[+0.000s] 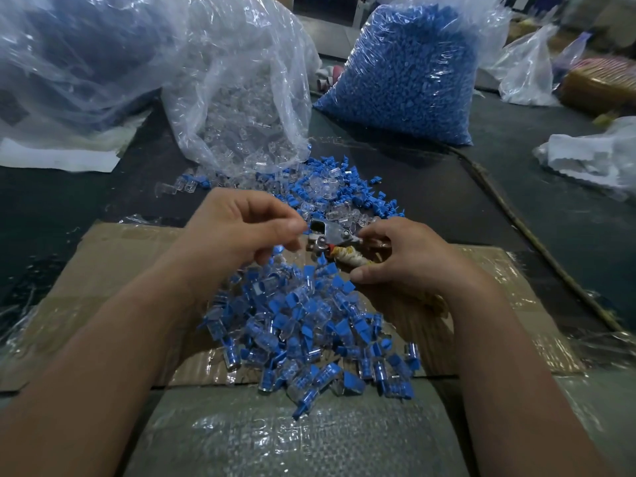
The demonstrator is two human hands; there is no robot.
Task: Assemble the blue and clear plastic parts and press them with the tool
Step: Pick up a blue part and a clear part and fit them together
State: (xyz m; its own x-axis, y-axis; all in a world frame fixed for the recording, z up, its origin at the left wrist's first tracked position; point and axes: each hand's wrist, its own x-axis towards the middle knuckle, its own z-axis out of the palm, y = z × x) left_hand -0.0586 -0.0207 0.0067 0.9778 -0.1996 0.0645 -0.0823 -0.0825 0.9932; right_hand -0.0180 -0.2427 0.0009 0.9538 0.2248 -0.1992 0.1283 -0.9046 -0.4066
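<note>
Much of what matters is hard for me to make out. The left hand (241,232) hovers with curled fingers, thumb and forefinger drawn close together just beside the metal head of the tool (325,235). A blue-tinged blur shows under its fingers, and I cannot tell whether it pinches a part or nothing. The right hand (409,259) wraps fingers and thumb round the tool's cloth-bound handle and hides most of it; only the handle's front end and the grey head stick out to the left. The tool sits between the two hands, above the near pile of joined parts (303,335), blue and clear, which lies on a sheet of cardboard (103,270). Both forearms run off the bottom edge.

Beyond the hands, loose parts (330,187) in blue and clear lie scattered on the dark counter (69,204) at the mouth of a bag of clear parts (241,98). To its right stands a full bag of blue parts (409,74). A large crumpled bag (69,56) fills the far left, its contents hazy. A white bag (592,156) at the right edge is cut off. Bubble wrap (292,435) covers the nearest surface.
</note>
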